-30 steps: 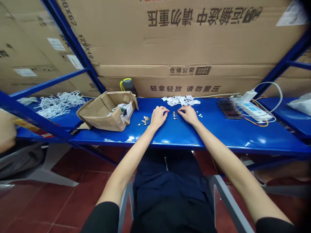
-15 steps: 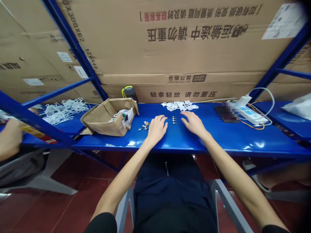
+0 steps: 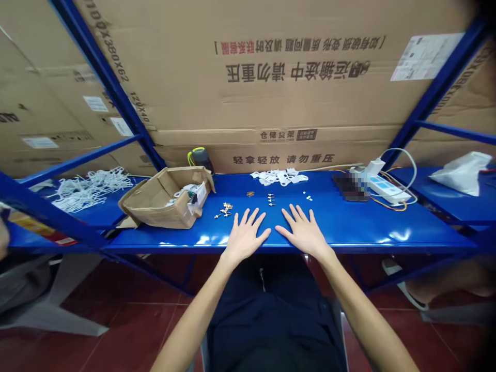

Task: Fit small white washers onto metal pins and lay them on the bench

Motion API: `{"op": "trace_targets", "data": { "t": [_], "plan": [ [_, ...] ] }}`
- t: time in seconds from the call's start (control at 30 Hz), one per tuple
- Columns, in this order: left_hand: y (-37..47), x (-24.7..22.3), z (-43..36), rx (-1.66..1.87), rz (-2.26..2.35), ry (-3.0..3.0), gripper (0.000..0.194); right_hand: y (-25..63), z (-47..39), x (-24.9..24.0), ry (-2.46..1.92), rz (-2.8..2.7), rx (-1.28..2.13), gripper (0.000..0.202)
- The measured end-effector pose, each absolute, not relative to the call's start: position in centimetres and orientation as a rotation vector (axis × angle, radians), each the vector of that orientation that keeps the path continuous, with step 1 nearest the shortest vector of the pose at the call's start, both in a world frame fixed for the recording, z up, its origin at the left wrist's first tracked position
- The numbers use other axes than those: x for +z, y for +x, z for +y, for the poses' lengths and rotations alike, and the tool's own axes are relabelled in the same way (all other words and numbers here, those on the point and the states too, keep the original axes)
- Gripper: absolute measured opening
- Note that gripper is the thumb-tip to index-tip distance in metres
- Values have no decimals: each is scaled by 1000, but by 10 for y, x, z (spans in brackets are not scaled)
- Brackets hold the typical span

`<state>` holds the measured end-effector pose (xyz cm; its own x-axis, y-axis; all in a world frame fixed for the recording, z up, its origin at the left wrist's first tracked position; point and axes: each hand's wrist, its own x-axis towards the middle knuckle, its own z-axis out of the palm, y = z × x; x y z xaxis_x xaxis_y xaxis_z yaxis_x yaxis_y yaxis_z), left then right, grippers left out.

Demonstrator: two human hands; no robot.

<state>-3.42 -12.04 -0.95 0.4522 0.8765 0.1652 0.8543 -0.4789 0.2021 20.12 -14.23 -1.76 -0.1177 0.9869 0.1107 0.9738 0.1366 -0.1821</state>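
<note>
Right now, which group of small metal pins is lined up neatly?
The right group of small metal pins, nearer the irregular white pieces: they lie parallel, whereas the left group, beside the open brown cardboard box, lies jumbled.

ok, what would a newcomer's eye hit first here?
Probably the bare left hand and right hand, spread open, backs up, low in the centre at the near edge of the blue bench. Behind, the cardboard fills the upper view, some of its black lettering upside down. Then the white pieces clustered toward the back of the bench, and the open carton left of the hands.
</note>
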Motion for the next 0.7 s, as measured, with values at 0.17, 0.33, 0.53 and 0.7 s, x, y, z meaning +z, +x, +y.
{"op": "trace_targets", "data": {
  "t": [0.17,0.33,0.53,0.7],
  "plan": [
    [-33,-8,-121,314,1582,2584,81,201,-143,-14,-1966,-2216,157,92],
    [-34,-9,-121,315,1572,2594,77,202,-142,-16,-1936,-2205,174,92],
    [-35,-8,-122,336,1563,2600,73,202,-143,-16,-1921,-2165,147,88],
    [-35,-9,-121,355,1572,2597,73,202,-144,-13,-1898,-2165,144,86]
  ]
}}
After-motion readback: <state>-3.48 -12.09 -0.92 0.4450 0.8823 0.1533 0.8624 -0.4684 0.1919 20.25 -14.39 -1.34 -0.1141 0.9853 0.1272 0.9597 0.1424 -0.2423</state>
